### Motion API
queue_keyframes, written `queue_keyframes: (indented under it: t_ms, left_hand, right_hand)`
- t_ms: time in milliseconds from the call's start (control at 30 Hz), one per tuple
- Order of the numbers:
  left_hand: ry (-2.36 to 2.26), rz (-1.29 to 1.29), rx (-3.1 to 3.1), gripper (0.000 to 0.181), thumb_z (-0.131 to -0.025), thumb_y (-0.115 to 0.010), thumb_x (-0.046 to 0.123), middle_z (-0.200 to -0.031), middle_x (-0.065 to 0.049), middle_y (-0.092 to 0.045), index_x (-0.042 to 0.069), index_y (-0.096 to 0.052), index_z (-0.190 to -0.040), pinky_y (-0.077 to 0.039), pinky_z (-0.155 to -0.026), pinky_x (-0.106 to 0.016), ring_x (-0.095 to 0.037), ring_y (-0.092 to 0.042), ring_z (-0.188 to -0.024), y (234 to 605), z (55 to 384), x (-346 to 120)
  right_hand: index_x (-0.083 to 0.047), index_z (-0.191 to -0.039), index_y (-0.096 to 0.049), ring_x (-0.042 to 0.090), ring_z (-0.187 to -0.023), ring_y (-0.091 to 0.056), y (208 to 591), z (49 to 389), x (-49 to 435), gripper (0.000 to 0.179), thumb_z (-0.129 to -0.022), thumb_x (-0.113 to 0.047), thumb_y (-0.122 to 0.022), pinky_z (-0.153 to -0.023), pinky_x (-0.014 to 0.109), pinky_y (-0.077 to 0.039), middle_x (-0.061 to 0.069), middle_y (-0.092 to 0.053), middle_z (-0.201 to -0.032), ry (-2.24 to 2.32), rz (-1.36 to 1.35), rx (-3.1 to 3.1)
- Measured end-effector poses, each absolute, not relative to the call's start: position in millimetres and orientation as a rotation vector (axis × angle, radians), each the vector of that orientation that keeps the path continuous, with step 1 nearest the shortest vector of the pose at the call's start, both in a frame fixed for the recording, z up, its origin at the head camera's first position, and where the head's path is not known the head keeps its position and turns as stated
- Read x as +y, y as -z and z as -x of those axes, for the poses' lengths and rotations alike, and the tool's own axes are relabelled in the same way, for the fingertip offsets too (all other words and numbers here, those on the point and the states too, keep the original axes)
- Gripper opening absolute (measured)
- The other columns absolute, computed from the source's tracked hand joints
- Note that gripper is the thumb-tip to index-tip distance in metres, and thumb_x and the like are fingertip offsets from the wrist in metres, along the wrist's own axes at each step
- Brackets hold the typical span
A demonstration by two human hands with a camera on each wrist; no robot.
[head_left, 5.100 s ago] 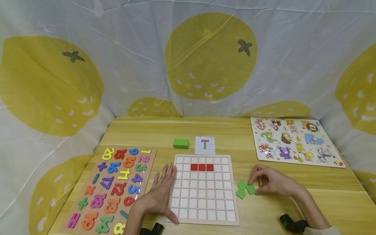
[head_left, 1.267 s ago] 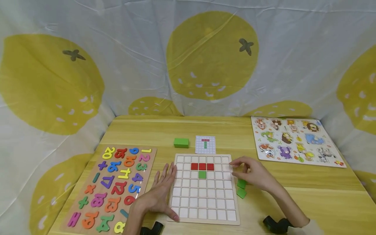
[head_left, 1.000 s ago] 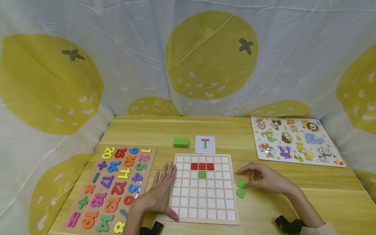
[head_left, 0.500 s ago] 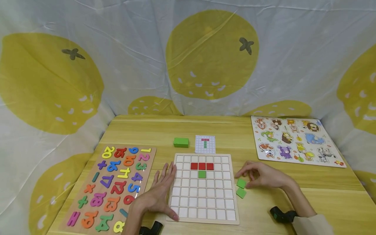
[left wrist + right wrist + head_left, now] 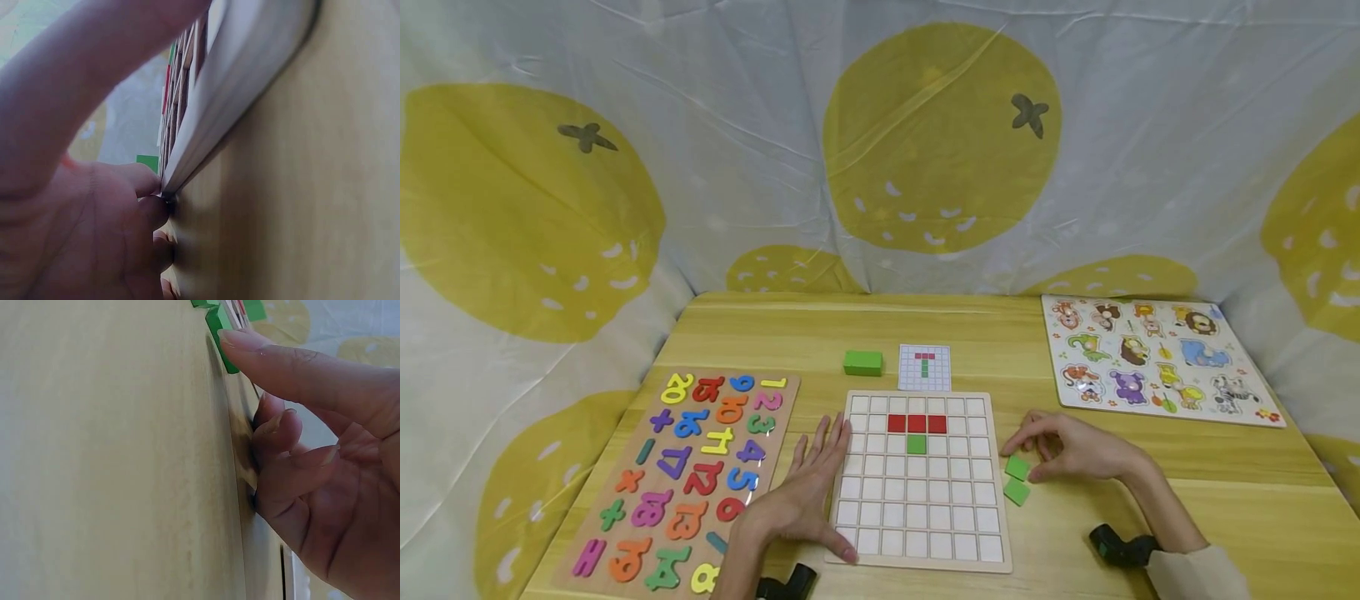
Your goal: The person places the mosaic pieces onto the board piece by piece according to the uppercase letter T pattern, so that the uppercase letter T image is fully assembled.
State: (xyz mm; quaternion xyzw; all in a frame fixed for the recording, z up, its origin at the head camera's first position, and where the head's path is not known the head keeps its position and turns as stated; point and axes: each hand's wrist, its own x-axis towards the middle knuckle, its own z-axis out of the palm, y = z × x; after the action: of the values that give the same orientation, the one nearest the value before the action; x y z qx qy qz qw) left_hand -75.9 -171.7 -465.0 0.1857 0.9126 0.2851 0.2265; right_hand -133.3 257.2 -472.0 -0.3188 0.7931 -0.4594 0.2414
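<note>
A white grid board [image 5: 917, 563] lies on the table, with three red square tiles [image 5: 917, 424] in a row and one green tile [image 5: 916, 444] beneath the middle one. My left hand [image 5: 801, 504] rests along the board's left side, fingers spread and thumb at its lower left corner; the left wrist view shows fingertips [image 5: 147, 181] against the board's edge. Right of the board, my right hand [image 5: 1086, 450] pinches a green square tile [image 5: 1017, 467] between thumb and index finger. Its thumb [image 5: 250, 347] touches that tile in the right wrist view. Another green tile [image 5: 1017, 492] lies just below.
Behind the board are a green block [image 5: 862, 363] and a small card [image 5: 924, 383] with a red and green T pattern. A number puzzle [image 5: 790, 400] lies left, an animal puzzle [image 5: 1165, 400] at the back right. Black devices [image 5: 1123, 547] sit at both wrists.
Since the oldest frame, one green tile has gone from the right-hand group onto the board under the red row. My right hand has returned to the two loose tiles; the left has stayed put.
</note>
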Motion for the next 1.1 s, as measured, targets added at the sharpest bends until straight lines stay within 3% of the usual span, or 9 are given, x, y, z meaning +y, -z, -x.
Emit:
queue_keyframes:
  t_ms: [433,700,933,1100]
  left_hand:
    - [-0.79,-0.522,2.523,0.165,-0.051,-0.102,0.051,-0.173,-0.012,0.019,0.006,0.007,-0.165,0.012,-0.127,-0.065,-0.037,0.022,-0.159,463.6,74.5,-173.1]
    - [-0.785,-0.506,2.511,0.164,-0.051,-0.102,0.051,-0.173,-0.01,0.019,0.009,0.007,-0.166,0.012,-0.128,-0.063,-0.035,0.022,-0.16,463.8,76.4,-171.4]
    - [-0.775,-0.5,2.513,0.164,-0.051,-0.102,0.051,-0.173,-0.009,0.02,0.009,0.008,-0.165,0.013,-0.128,-0.063,-0.034,0.022,-0.16,462.9,75.6,-171.6]
    - [-0.791,-0.509,2.51,0.164,-0.051,-0.102,0.05,-0.173,-0.01,0.02,0.008,0.008,-0.165,0.013,-0.128,-0.064,-0.035,0.022,-0.16,462.8,75.8,-172.0]
  right_hand:
    - [-0.014,-0.107,-0.077,0.015,-0.078,-0.052,468.6,132.4,254.4,0.026,-0.083,-0.017,-0.085,-0.064,0.02,-0.047,0.008,-0.06,-0.096,1.238,0.817,2.218]
    - [-0.015,-0.108,-0.075,0.011,-0.078,-0.058,474.2,134.2,259.0,0.021,-0.089,-0.022,-0.082,-0.068,0.023,-0.052,0.006,-0.07,-0.101,1.285,0.719,2.214]
    - [-0.008,-0.105,-0.078,0.008,-0.065,-0.05,458.9,134.5,239.8,0.026,-0.085,-0.021,-0.086,-0.056,0.021,-0.043,0.006,-0.07,-0.087,1.33,0.468,2.321]
    - [-0.01,-0.102,-0.081,0.008,-0.057,-0.04,449.9,129.5,198.9,0.025,-0.079,-0.018,-0.09,-0.05,0.02,-0.032,0.002,-0.056,-0.068,1.362,0.299,2.442]
